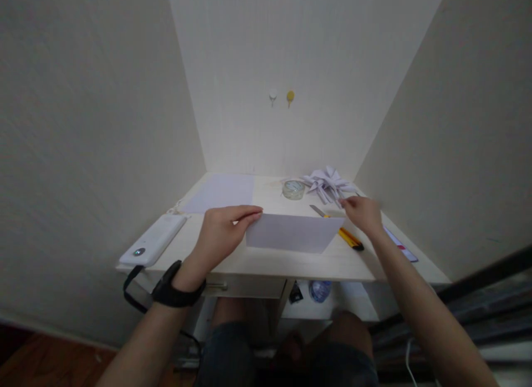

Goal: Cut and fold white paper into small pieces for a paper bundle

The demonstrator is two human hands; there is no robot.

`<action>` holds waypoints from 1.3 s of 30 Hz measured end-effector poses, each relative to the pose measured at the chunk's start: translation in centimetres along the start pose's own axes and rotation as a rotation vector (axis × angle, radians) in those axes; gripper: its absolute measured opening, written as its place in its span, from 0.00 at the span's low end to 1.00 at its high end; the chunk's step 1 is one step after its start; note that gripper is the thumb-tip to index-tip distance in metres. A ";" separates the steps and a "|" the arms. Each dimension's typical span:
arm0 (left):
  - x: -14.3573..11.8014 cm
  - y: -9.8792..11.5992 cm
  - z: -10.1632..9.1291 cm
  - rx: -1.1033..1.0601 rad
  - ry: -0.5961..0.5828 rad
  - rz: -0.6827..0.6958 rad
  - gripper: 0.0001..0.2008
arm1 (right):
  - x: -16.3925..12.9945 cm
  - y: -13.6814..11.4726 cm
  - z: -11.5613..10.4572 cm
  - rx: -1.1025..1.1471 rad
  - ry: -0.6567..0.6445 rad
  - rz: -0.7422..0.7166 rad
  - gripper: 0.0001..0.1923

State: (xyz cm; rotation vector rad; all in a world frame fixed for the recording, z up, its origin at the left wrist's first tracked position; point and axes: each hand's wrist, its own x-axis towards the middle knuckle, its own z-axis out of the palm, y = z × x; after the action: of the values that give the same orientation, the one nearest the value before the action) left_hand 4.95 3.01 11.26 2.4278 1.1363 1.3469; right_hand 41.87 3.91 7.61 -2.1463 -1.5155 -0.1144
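My left hand [226, 229], with a black band on its wrist, pinches the upper left corner of a white sheet of paper [293, 233]. The sheet stands tilted over the desk's front part. My right hand [363, 212] is closed, thumb against fingers, just above the sheet's upper right corner and beside a cluster of folded paper strips [327, 183]. Whether anything is between these fingertips I cannot make out. A yellow and black box cutter [350, 238] lies behind the sheet, blade out, partly hidden. A roll of clear tape [293, 190] lies behind it.
Another white sheet [224, 190] lies at the back left of the white desk [199, 229]. A white power bank-like device [154, 240] with a black cable sits at the left edge, a phone [401, 244] at the right. Walls enclose the back and sides. Two hooks [290, 96] are on the back wall.
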 end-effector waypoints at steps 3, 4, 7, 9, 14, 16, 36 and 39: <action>2.0 0.4 -0.7 -0.131 0.003 -0.095 0.10 | -1.0 -1.5 -2.3 0.650 -0.175 -0.225 0.40; 2.5 0.5 -0.8 -0.173 -0.008 -0.119 0.10 | -1.4 -2.1 -3.0 0.790 -0.271 -0.247 0.45; 3.8 0.2 -0.7 -0.264 -0.065 -0.161 0.12 | -2.4 -3.6 -4.4 0.946 -0.330 -0.254 0.45; 4.6 -0.2 -0.4 -0.283 -0.103 -0.168 0.12 | -2.4 -4.5 -4.6 0.952 -0.263 -0.297 0.36; 6.0 -1.2 0.2 -0.275 -0.202 -0.186 0.13 | -1.6 -5.5 -4.2 0.902 -0.189 -0.330 0.21; 6.6 -1.6 0.3 -0.296 -0.261 -0.205 0.14 | -1.5 -5.5 -4.1 0.928 -0.180 -0.300 0.20; 9.0 0.0 5.3 -0.098 -0.699 0.173 0.09 | -1.0 -8.7 -3.8 0.473 -0.716 -0.559 0.15; 8.9 0.4 5.7 -0.048 -0.774 0.211 0.09 | -0.8 -9.6 -3.5 0.452 -0.715 -0.590 0.16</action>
State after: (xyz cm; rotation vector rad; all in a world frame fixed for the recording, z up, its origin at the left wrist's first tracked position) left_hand 12.36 9.95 14.03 2.6805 0.6433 0.3506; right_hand 33.71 4.09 13.79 -1.3766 -2.2593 0.7943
